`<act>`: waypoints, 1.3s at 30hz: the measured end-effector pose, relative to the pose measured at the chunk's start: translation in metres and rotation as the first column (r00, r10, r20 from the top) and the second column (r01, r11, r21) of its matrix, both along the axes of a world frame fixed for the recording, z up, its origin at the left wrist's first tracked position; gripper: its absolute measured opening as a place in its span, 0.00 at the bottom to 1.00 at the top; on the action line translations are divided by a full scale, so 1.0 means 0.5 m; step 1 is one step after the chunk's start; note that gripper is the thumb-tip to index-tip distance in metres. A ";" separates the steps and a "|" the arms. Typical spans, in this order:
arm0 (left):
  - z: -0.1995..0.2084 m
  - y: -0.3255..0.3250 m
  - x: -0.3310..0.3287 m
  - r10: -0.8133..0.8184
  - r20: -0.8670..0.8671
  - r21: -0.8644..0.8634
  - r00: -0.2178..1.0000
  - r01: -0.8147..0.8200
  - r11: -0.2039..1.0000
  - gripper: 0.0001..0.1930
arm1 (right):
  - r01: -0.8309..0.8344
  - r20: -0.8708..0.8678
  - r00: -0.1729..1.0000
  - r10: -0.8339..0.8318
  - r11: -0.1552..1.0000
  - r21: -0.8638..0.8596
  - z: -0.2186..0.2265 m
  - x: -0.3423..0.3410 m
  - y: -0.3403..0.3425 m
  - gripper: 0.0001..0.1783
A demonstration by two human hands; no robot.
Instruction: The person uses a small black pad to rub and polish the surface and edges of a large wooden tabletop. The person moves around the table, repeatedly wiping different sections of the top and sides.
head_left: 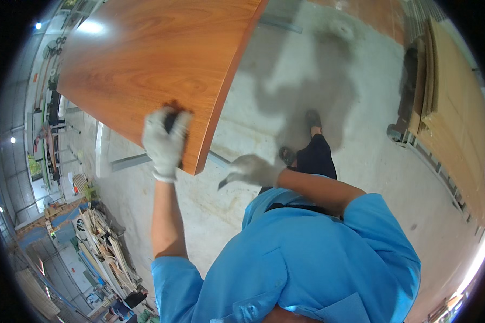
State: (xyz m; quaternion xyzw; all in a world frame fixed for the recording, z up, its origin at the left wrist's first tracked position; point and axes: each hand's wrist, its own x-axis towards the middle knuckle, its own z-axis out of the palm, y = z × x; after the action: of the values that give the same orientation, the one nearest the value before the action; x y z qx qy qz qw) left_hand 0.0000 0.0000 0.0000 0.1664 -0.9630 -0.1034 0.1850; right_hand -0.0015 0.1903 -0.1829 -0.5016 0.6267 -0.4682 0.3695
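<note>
My left hand [164, 142], in a pale work glove, is closed round a small black object [171, 120] at the near corner of a glossy reddish-brown wooden panel [161, 64]. The glove hides most of that object, and its kind cannot be made out. To the right of the panel's corner and apart from it, my right hand [253, 171] is closed too, also gloved. From its fingers sticks out a small dark flat pointed piece [222, 184], perhaps a blade, with the rest hidden in the glove.
Metal supports [130, 162] show beneath the panel. At the right, large tan boards [458, 118] lean on a wheeled rack [436, 167]. A pile of wood strips [105, 242] lies at the lower left. My feet [312, 121] stand on the concrete floor [253, 126].
</note>
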 end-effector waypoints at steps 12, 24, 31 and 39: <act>-0.161 0.128 0.299 0.341 -0.176 0.412 0.924 -0.245 0.878 0.22 | 0.643 0.083 0.753 -0.652 0.757 0.115 -0.039 -0.150 0.181 0.13; -0.159 0.148 0.234 0.260 -0.437 0.514 0.861 0.002 0.858 0.09 | 0.563 0.478 0.759 -0.442 0.814 -0.142 0.037 -0.075 0.078 0.12; -0.125 0.164 0.282 0.696 -0.026 0.923 0.717 -0.250 0.292 0.16 | 0.498 0.567 0.756 -0.328 0.850 -0.173 0.028 -0.040 -0.034 0.16; -0.157 0.173 0.309 0.742 -0.024 0.922 0.670 -0.271 0.275 0.16 | 0.489 0.483 0.813 -0.327 0.833 -0.259 0.022 -0.010 -0.056 0.19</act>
State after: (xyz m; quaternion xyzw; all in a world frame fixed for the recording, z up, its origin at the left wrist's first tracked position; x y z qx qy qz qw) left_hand 0.1544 0.0865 -0.0784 0.5153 -0.5846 -0.5403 0.3175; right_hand -0.0065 0.1622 -0.1716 -0.3006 0.5266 -0.7436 0.2817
